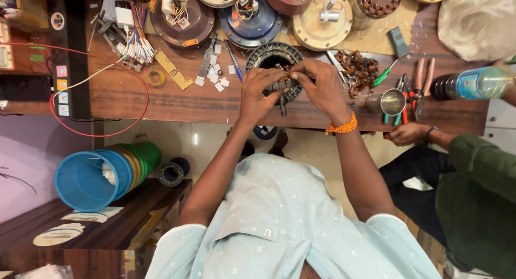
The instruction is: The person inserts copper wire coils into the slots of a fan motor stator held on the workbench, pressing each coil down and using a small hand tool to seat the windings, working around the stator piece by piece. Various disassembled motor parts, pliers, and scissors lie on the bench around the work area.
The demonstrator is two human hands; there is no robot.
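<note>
Copper-wound stator ring (267, 56) is being worked at the near edge of the bench (177, 99), midway along it. It is being pinched by both the left hand (259, 93) and the right hand (318, 85), fingers closed on its near rim. Winding work seems underway; a steady, careful grip is judged necessary next.

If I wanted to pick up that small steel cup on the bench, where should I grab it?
Probably grasp the steel cup around its round side wall, coming from above. It appears tipped, mouth facing the bench edge, with pliers and a screwdriver close beside it.
</note>
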